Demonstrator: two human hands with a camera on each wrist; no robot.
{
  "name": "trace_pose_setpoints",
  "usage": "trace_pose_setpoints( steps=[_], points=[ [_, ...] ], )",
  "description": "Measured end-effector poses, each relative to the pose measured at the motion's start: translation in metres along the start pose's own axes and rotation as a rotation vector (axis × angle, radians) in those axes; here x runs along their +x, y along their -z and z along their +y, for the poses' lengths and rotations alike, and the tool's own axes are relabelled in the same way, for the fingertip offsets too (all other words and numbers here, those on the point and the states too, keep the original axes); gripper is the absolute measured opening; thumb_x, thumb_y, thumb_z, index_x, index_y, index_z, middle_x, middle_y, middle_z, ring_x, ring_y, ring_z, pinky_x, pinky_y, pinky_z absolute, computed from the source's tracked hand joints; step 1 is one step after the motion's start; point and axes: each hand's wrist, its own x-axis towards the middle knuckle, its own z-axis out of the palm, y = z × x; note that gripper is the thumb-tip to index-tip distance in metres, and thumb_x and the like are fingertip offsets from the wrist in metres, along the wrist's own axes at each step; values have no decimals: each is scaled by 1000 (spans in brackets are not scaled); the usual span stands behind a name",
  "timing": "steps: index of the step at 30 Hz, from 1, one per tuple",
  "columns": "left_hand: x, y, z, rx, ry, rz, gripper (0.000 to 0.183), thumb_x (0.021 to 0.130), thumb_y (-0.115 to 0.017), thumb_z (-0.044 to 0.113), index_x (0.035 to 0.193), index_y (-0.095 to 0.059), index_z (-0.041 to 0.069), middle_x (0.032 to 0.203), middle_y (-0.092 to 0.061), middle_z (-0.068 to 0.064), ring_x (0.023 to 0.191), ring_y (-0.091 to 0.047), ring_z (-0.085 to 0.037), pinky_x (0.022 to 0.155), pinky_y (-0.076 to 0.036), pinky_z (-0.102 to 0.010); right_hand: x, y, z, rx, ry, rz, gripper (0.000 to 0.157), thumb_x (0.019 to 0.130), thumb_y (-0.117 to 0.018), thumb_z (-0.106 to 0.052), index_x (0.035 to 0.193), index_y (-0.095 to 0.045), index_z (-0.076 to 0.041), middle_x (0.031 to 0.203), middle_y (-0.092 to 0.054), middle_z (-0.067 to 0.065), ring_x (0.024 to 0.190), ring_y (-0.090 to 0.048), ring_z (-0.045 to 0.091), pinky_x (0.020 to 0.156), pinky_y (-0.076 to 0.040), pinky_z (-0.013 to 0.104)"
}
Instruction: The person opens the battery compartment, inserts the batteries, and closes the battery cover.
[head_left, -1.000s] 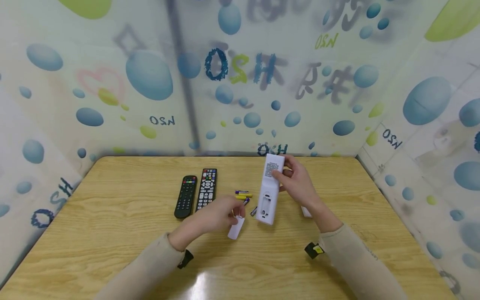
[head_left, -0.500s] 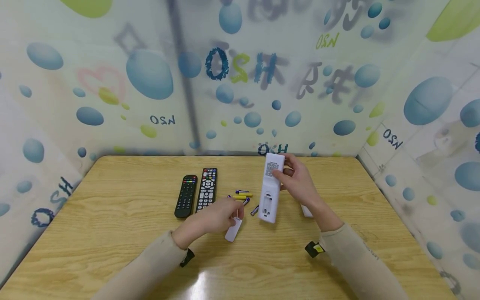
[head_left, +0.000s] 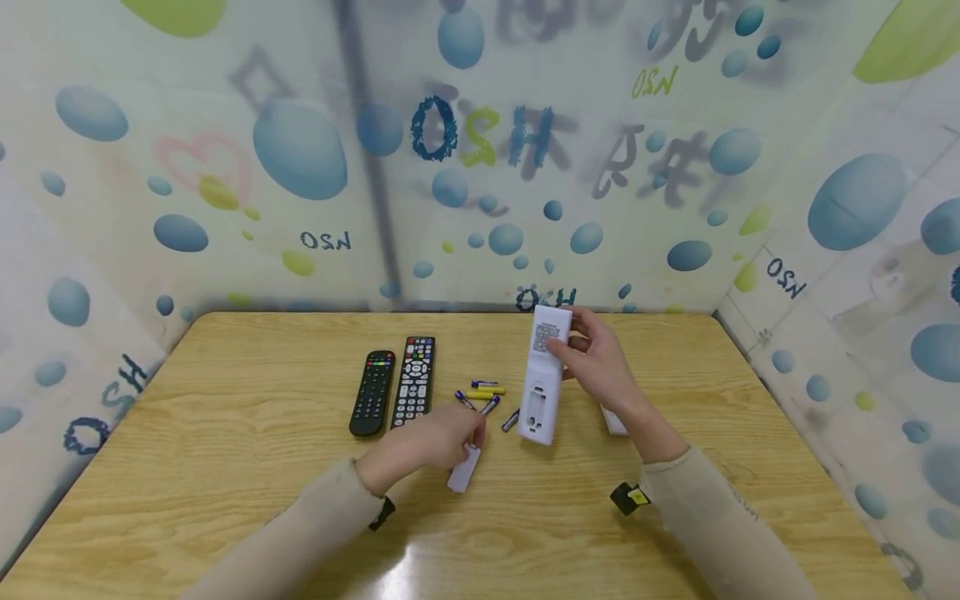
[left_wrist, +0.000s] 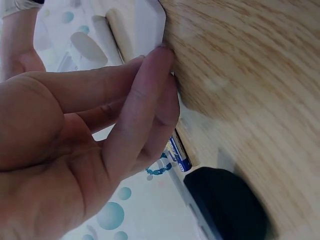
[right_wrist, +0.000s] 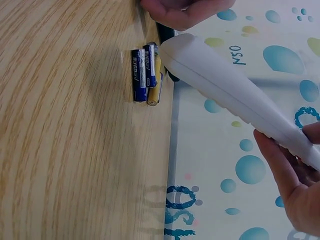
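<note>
My right hand (head_left: 596, 360) grips the upper end of a white remote control (head_left: 542, 387), thumb on its back label. The back faces me, and its battery compartment (head_left: 536, 408) is uncovered with no batteries in it. Between the thumb and fingers of my left hand (head_left: 438, 437) is a small white battery cover (head_left: 464, 472), low over the table; the left wrist view has the cover (left_wrist: 150, 25) at the fingertips. Just beyond that hand lie several batteries, among them a yellow battery (head_left: 491, 390) and a silver-and-blue battery (head_left: 511, 420). Blue batteries (right_wrist: 139, 75) show in the right wrist view.
Two black remotes, one smaller (head_left: 372, 393) and one with white buttons (head_left: 414, 379), lie left of the batteries. A white object (head_left: 615, 422) is partly hidden by my right forearm. A patterned wall sheet (head_left: 480, 225) stands behind the wooden table (head_left: 525, 533).
My left hand has moved down towards me with the battery cover, uncovering more of the batteries behind it. My right hand and the white remote have shifted only slightly.
</note>
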Motion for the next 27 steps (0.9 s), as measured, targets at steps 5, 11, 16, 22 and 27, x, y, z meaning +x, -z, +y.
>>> trace_pose_setpoints(
  steps=[5, 11, 16, 22, 27],
  points=[
    [2, -1, -1, 7, 1, -8, 22, 89, -71, -7, 96, -67, 13, 87, -59, 3, 79, -55, -12, 66, -52, -27, 0, 0, 0, 7, -1, 0, 49, 103, -62, -9, 148, -43, -5, 133, -56, 22, 108, -65, 39, 71, -62, 49],
    [3, 1, 0, 9, -36, 35, 16, 90, -75, 0, 102, -69, 9, 91, -62, 1, 81, -55, -13, 70, -51, -29, 2, 1, 5, -4, 11, -11, 48, 103, -62, -7, 148, -44, -4, 133, -56, 23, 108, -65, 40, 67, -62, 42],
    [8, 3, 5, -8, -66, 100, 11, 97, -72, 10, 107, -71, 5, 100, -66, -3, 87, -57, -14, 72, -52, -29, 1, 2, 5, -18, 19, -14, 49, 103, -62, -7, 148, -44, -4, 132, -57, 23, 107, -66, 39, 65, -62, 39],
    [18, 5, 12, 23, -95, 174, 15, 100, -70, 16, 108, -73, 4, 104, -67, -5, 89, -59, -14, 72, -52, -27, 2, 5, 2, -48, 20, -8, 50, 102, -63, -8, 148, -43, -3, 133, -57, 23, 106, -65, 39, 65, -62, 38],
    [29, 6, 15, 29, -115, 185, 17, 101, -69, 17, 107, -74, 2, 101, -65, -5, 85, -57, -13, 70, -52, -26, 4, 8, 1, -70, 36, -3, 48, 102, -63, -7, 146, -44, -2, 131, -57, 24, 104, -65, 38, 65, -61, 35]
  ],
)
